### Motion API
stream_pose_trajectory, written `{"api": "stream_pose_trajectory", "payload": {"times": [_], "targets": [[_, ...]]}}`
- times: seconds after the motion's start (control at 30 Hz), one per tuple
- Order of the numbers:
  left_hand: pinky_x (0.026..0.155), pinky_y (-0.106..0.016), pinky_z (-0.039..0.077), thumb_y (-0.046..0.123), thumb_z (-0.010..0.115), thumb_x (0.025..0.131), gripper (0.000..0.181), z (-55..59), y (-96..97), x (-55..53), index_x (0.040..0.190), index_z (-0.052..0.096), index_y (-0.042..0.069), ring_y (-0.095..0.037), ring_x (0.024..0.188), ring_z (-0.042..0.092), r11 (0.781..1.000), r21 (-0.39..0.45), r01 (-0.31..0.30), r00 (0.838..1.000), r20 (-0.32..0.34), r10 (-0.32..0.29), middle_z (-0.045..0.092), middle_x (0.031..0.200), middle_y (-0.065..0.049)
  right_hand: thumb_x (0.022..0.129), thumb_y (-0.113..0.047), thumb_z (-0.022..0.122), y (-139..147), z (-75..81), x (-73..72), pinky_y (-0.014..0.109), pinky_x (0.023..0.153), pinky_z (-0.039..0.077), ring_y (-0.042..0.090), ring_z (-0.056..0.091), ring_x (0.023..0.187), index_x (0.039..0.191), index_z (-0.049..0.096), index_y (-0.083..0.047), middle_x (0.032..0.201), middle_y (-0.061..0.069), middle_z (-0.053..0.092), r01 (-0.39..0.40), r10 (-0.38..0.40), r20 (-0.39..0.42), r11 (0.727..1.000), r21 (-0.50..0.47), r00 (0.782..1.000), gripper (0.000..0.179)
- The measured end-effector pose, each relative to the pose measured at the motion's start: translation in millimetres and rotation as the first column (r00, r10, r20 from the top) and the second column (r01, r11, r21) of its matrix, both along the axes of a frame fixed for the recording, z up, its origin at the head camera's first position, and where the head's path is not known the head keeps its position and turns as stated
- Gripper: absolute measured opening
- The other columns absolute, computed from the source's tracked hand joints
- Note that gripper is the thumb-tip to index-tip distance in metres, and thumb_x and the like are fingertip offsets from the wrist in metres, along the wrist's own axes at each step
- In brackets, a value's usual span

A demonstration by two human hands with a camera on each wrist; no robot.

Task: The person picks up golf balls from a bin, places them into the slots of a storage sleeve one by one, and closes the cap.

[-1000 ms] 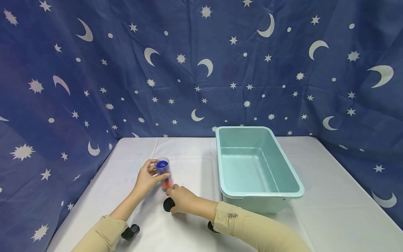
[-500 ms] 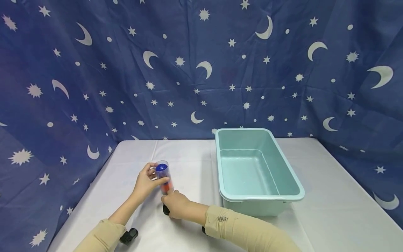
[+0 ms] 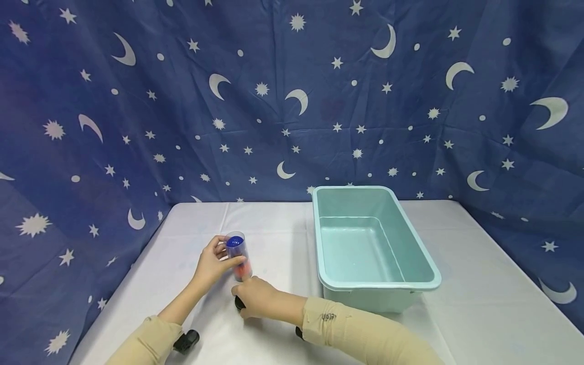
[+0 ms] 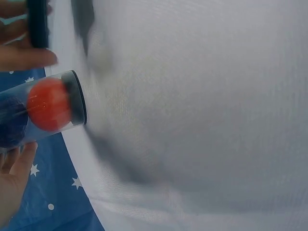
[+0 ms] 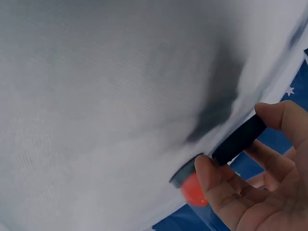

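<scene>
In the head view my left hand (image 3: 210,266) grips a clear plastic tube (image 3: 247,252) around its upper part, thumb on the near side. A blue ball (image 3: 234,242) sits near the tube's top. Lower down is an orange-red ball (image 4: 49,104), just above the tube's dark end (image 4: 76,98) in the left wrist view. My right hand (image 3: 259,298) pinches a round black lid (image 5: 239,139) by its edge between thumb and fingers, close to the tube's lower end. The lid and that dark end look apart in both wrist views. My right hand hides part of the lid in the head view.
A pale turquoise plastic tub (image 3: 378,287) stands on the right half of the white-covered table (image 3: 461,253). Dark blue cloth (image 3: 292,147) with moons and stars hangs behind and at the sides. Black wrist devices (image 3: 186,341) show at the sleeves.
My right hand has shifted slightly left with the black lid, which now shows less of its face. The left hand keeps its hold on the tube. The head view has tilted a little.
</scene>
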State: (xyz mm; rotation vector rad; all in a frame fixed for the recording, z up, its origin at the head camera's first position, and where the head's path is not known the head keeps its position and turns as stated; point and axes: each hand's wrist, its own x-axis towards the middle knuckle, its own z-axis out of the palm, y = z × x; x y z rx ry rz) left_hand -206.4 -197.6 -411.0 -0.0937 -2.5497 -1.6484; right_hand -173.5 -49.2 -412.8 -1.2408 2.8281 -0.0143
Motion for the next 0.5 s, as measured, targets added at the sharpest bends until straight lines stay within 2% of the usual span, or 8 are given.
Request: {"api": "stream_pose_trajectory", "payload": {"times": [0.2, 0.5], "targets": [[0.09, -0.029, 0.053, 0.015, 0.075, 0.08, 0.055, 1.8, 2.0, 0.0, 0.125, 0.046, 0.003, -0.035, 0.116, 0.058, 1.0, 0.004, 0.005, 1.0, 0.001, -0.005, 0.062, 0.122, -0.023, 0.075, -0.024, 0.08, 7.1, 15.6, 5.2, 0.013, 0.066, 0.048, 0.005, 0.061, 0.075, 0.105, 0.063, -0.015, 0.092, -0.002, 0.065, -0.029, 0.032, 0.06, 0.998, -0.052, 0.998, 0.035], [0.094, -0.037, 0.051, 0.017, 0.076, 0.079, 0.057, -4.6, -1.5, -3.0, 0.127, 0.046, 0.006, -0.035, 0.116, 0.057, 1.0, -0.016, 0.001, 1.0, -0.004, -0.001, 0.061, 0.123, -0.022, 0.075, -0.022, 0.08, 15.7, 30.4, 9.9, 0.012, 0.066, 0.048, 0.005, 0.061, 0.076, 0.107, 0.061, -0.014, 0.098, 0.0, 0.061, -0.021, 0.031, 0.099, 0.994, -0.107, 0.995, 0.038]]}}
